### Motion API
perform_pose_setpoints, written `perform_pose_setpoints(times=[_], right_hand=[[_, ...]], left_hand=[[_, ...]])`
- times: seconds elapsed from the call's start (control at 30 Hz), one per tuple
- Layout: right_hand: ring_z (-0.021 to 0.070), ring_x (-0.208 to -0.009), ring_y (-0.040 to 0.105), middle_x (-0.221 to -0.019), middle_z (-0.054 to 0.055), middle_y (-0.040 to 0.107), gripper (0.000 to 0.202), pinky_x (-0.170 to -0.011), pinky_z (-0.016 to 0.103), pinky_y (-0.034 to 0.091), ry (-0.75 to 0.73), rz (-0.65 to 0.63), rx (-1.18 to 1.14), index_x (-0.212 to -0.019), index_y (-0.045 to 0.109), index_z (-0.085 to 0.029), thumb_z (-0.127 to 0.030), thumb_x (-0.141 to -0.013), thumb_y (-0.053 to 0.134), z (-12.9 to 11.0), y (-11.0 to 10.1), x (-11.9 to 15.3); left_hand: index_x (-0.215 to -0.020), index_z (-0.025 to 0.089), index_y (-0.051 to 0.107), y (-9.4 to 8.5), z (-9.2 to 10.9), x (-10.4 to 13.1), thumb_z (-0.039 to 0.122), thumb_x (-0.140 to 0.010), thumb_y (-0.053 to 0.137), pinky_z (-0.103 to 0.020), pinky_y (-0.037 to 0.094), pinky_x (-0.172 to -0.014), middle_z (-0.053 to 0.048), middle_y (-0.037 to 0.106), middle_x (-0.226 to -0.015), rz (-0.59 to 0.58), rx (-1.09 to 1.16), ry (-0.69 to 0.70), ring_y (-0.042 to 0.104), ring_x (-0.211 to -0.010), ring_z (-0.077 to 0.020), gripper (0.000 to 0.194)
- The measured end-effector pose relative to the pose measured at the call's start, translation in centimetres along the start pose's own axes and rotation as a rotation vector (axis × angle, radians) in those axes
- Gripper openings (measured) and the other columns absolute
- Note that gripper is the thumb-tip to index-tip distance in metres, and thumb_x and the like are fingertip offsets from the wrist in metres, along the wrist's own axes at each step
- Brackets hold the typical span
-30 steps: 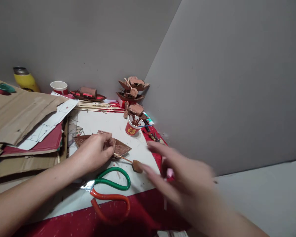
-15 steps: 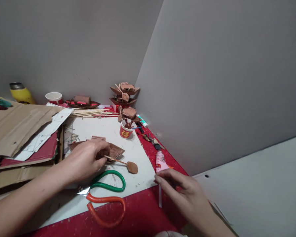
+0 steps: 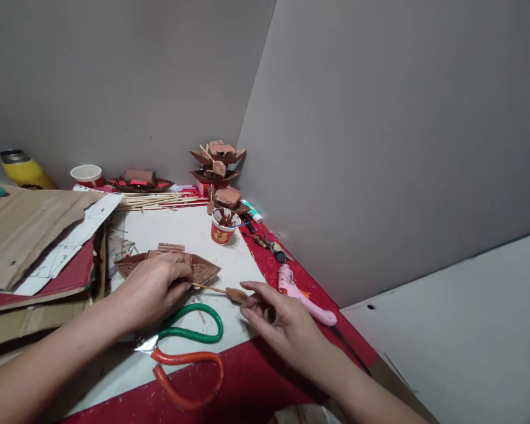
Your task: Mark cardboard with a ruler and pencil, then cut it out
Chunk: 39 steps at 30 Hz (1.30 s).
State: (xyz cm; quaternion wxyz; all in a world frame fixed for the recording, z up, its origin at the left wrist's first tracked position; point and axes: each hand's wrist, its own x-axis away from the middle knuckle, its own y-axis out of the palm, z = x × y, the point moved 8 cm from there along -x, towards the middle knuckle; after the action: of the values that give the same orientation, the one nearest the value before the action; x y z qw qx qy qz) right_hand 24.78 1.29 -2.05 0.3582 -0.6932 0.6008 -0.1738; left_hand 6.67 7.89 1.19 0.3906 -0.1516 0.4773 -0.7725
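Observation:
A brown model boat (image 3: 206, 269) lies on the white board (image 3: 152, 227), partly covered by my left hand (image 3: 161, 288). The fingers of that hand pinch the thin stick end of a small paddle (image 3: 235, 295), whose brown blade points right. My right hand (image 3: 280, 321) is beside the blade, thumb and index finger apart around its right tip; whether they touch it is unclear. Below my left hand lie scissors with a green handle (image 3: 221, 327) and an orange handle (image 3: 189, 358).
A pink glue gun (image 3: 307, 300) lies right of my right hand. Behind are a paint-stained cup (image 3: 223, 232), thin sticks (image 3: 159, 202), stacked model boats (image 3: 218, 154) and a white cup (image 3: 87, 174). Cardboard (image 3: 30, 227) and a yellow bottle (image 3: 24, 171) are at left.
My right hand has moved left from in front of the glue gun to the paddle blade. My left hand still pinches the stick, and the view has shifted slightly.

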Motion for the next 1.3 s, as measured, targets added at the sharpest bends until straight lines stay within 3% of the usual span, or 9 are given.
perform_pose_setpoints(times=[0.47,0.67,0.87,1.3], right_hand=[[0.0155,-0.074,0.066,-0.084,0.003,0.071,0.032,-0.071,0.027,0.050,0.004,-0.008,-0.012,-0.123,0.058,-0.019,-0.026,-0.091,0.056,0.5,0.6,-0.2],[0.0137,-0.071,0.064,-0.082,0.000,0.068,0.037,-0.068,0.024,0.048,0.016,-0.078,-0.027,-0.128,0.055,-0.022,-0.022,-0.091,0.054,-0.2,0.8,-0.3],[0.0143,-0.069,0.063,-0.081,0.001,0.068,0.039,-0.066,0.025,0.048,0.005,-0.078,-0.013,-0.129,0.054,-0.021,-0.024,-0.090,0.054,-0.1,1.0,-0.4],[0.0150,-0.067,0.063,-0.084,0.002,0.070,0.039,-0.066,0.026,0.047,0.015,-0.094,-0.016,-0.130,0.053,-0.021,-0.028,-0.091,0.054,0.4,1.5,-0.3]], left_hand=[[-0.100,0.023,0.069,1.2,0.0,0.1,0.020,-0.083,0.061,-0.041,0.042,-0.088,-0.008,0.064,-0.103,-0.074,-0.157,-0.027,0.056,-0.101,-0.0276,0.019],[-0.087,0.020,0.067,1.3,0.2,-0.1,0.018,-0.086,0.056,-0.041,0.041,-0.088,-0.008,0.064,-0.095,-0.060,-0.178,-0.017,0.056,-0.095,-0.0263,0.011],[-0.088,0.020,0.067,1.3,0.2,-0.1,0.020,-0.083,0.063,-0.042,0.041,-0.088,-0.008,0.064,-0.098,-0.045,-0.173,-0.014,0.056,-0.097,-0.0270,0.007],[-0.078,0.017,0.065,1.6,0.3,-0.3,0.017,-0.084,0.060,-0.037,0.039,-0.075,-0.007,0.063,-0.087,0.053,-0.200,0.059,0.054,-0.085,-0.0237,0.008]])
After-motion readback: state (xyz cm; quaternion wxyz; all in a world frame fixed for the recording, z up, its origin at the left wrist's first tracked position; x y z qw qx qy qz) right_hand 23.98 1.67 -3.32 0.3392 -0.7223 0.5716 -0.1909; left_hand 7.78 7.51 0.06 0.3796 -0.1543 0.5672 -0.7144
